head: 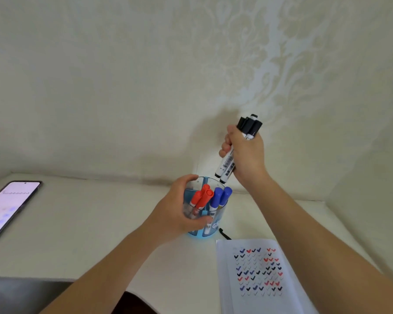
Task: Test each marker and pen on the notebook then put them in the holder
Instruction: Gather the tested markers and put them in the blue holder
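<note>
Both bare forearms reached in from the near edge of the counter toward its back edge. The left forearm ran up from the lower left with a straight wrist. The left hand curled round the side of the holder, thumb low on the near wall and index finger hooked by the far rim. The right forearm rose steeply from the lower right, lifting the right hand above the left. Its fingers were closed in a fist round a bunch of black-capped markers, caps up, the barrel ends poking out below the palm, just over the rim.
</note>
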